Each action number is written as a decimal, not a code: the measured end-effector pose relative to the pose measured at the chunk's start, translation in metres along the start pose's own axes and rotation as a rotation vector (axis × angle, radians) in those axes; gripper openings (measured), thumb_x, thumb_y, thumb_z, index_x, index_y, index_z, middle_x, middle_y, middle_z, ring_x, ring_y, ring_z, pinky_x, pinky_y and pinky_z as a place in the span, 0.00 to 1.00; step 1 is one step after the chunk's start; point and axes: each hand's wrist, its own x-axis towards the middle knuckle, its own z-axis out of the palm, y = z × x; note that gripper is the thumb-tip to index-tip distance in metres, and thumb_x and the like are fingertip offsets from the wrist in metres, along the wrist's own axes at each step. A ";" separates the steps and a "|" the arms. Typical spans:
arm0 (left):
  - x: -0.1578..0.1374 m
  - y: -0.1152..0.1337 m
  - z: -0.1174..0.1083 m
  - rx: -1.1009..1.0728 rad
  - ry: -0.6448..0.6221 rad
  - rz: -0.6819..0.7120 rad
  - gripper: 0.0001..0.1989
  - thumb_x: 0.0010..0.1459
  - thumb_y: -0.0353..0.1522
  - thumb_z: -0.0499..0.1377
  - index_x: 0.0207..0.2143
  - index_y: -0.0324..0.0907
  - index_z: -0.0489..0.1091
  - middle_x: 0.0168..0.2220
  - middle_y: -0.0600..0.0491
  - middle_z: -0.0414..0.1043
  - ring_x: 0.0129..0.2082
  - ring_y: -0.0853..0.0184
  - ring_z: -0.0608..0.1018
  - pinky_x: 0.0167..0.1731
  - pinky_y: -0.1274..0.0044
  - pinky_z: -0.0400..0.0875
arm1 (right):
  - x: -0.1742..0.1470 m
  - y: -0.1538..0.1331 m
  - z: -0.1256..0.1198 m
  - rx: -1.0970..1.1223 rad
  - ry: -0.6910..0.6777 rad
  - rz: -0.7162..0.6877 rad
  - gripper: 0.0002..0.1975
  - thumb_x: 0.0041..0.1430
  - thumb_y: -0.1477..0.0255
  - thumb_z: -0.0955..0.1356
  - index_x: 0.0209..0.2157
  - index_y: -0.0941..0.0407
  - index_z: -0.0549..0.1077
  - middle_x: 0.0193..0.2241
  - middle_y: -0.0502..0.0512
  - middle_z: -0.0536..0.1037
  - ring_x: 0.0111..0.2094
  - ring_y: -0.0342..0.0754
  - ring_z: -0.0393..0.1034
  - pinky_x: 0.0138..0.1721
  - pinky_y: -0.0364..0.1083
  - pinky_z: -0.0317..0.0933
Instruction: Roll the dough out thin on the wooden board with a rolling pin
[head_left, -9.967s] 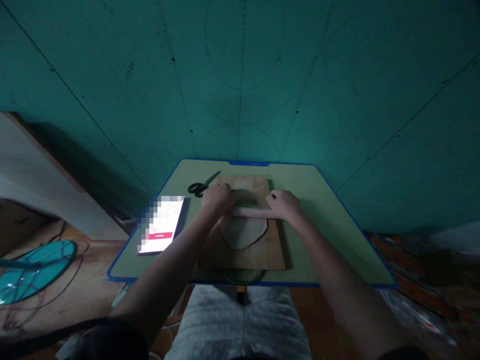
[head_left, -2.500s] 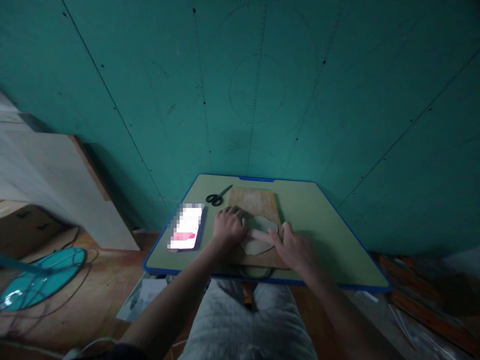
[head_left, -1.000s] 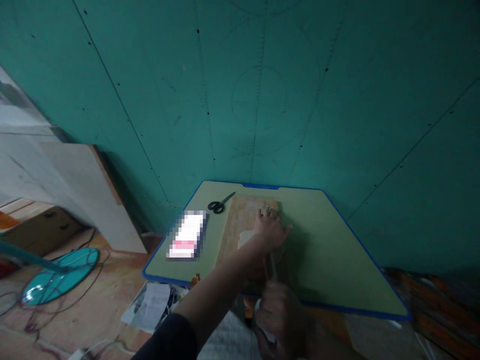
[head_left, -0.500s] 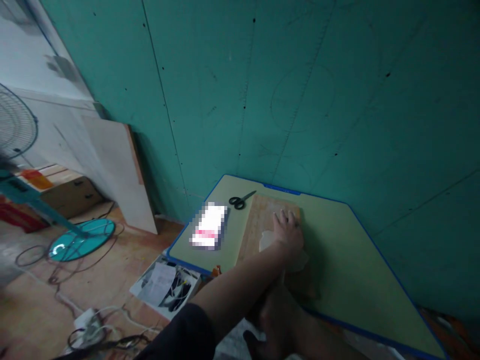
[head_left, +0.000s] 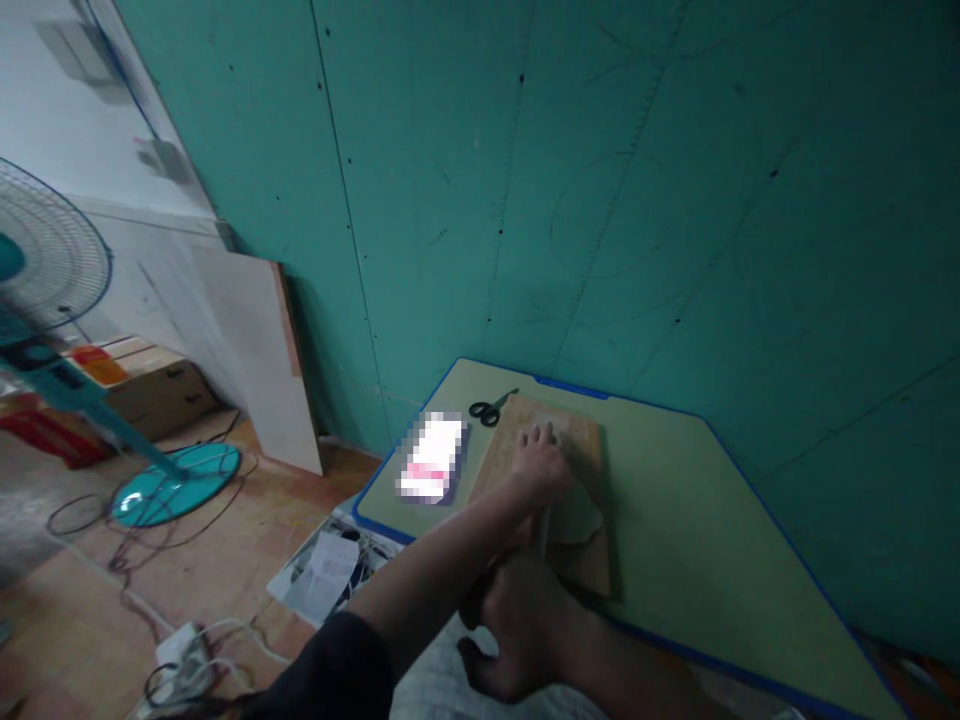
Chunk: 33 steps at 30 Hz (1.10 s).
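Note:
A wooden board (head_left: 592, 580) lies on a pale table (head_left: 675, 520) with a blue edge. My left hand (head_left: 541, 465) rests on the board, palm down, fingers stretched toward its far end. Partly under that hand and to its right lies a thin whitish sheet (head_left: 576, 515), flat on the wood; its material is not clear. Below my left forearm, at the near table edge, my right hand (head_left: 517, 615) is closed with bent fingers. A narrow pale strip (head_left: 544, 532) rises just above it; the rest of what it grips is hidden.
Black-handled scissors (head_left: 491, 408) and a bright, blurred-out phone-like object (head_left: 433, 458) lie left of the board. A white box (head_left: 300, 575) with cables and paper stands below the table's left corner. A teal fan (head_left: 176, 475) and a power strip (head_left: 180, 655) are on the floor. A green wall (head_left: 600, 180) rises behind.
My left hand has slid left and slightly back over the board, showing more of the whitish sheet. My right hand has also shifted left. The camera view has turned slightly left.

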 end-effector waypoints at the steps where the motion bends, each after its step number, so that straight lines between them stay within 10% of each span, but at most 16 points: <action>1: 0.000 -0.003 0.000 -0.014 0.008 -0.010 0.24 0.63 0.35 0.49 0.60 0.38 0.63 0.67 0.38 0.50 0.65 0.50 0.58 0.62 0.59 0.54 | -0.001 0.000 0.003 0.010 0.047 -0.002 0.11 0.47 0.62 0.67 0.26 0.54 0.75 0.20 0.50 0.76 0.23 0.48 0.69 0.27 0.45 0.58; 8: -0.005 -0.034 0.004 -0.060 0.087 -0.009 0.21 0.67 0.36 0.46 0.58 0.42 0.65 0.63 0.42 0.59 0.65 0.57 0.60 0.64 0.62 0.51 | -0.016 -0.002 0.027 -0.060 0.370 -0.081 0.07 0.44 0.68 0.66 0.19 0.55 0.70 0.15 0.52 0.72 0.18 0.45 0.64 0.27 0.48 0.55; 18: -0.005 -0.057 0.004 -0.150 0.090 0.199 0.22 0.66 0.29 0.44 0.60 0.37 0.63 0.62 0.41 0.61 0.63 0.58 0.64 0.61 0.66 0.59 | 0.029 -0.025 -0.013 -0.039 -0.256 0.125 0.22 0.55 0.54 0.64 0.31 0.58 0.80 0.26 0.61 0.81 0.27 0.55 0.75 0.29 0.50 0.65; 24: 0.001 -0.033 0.010 -0.128 0.082 0.041 0.22 0.62 0.27 0.48 0.57 0.37 0.66 0.55 0.38 0.66 0.53 0.56 0.73 0.53 0.67 0.68 | 0.029 -0.023 -0.009 0.109 -0.107 0.123 0.23 0.52 0.55 0.70 0.42 0.58 0.78 0.36 0.60 0.82 0.34 0.55 0.76 0.36 0.50 0.68; 33: -0.003 -0.021 0.012 -0.189 0.136 0.000 0.22 0.62 0.27 0.48 0.57 0.43 0.67 0.59 0.46 0.65 0.63 0.58 0.64 0.58 0.70 0.64 | 0.023 -0.023 0.023 0.062 0.053 0.120 0.18 0.65 0.64 0.67 0.53 0.57 0.69 0.51 0.58 0.71 0.47 0.51 0.70 0.46 0.55 0.68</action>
